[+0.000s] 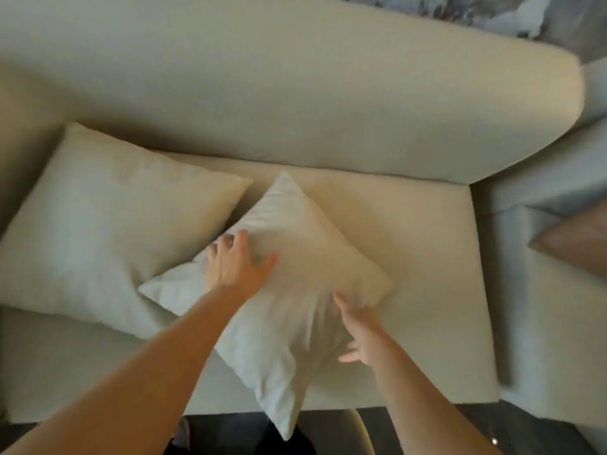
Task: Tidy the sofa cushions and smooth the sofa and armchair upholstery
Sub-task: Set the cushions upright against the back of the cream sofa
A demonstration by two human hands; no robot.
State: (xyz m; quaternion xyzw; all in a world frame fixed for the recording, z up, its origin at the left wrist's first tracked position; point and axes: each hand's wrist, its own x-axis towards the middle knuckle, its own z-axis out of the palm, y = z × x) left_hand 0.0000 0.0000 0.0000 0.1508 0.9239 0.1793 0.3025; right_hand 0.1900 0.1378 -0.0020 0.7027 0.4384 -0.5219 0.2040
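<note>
A pale cream cushion (295,284) lies turned like a diamond on the cream sofa seat (427,257), one corner hanging over the front edge. My left hand (235,262) rests flat on its upper left side, fingers spread. My right hand (356,326) is at the cushion's right edge, fingers apart and blurred; whether it grips the fabric is unclear. A second, larger cream cushion (108,221) lies flat to the left, its edge under the first one's corner. The sofa backrest (295,93) runs across the top.
A brownish cushion (578,244) shows at the right edge on an adjoining pale seat (551,323). Dark floor (427,431) runs below the sofa's front edge. A patterned grey wall surface (476,11) is behind the backrest.
</note>
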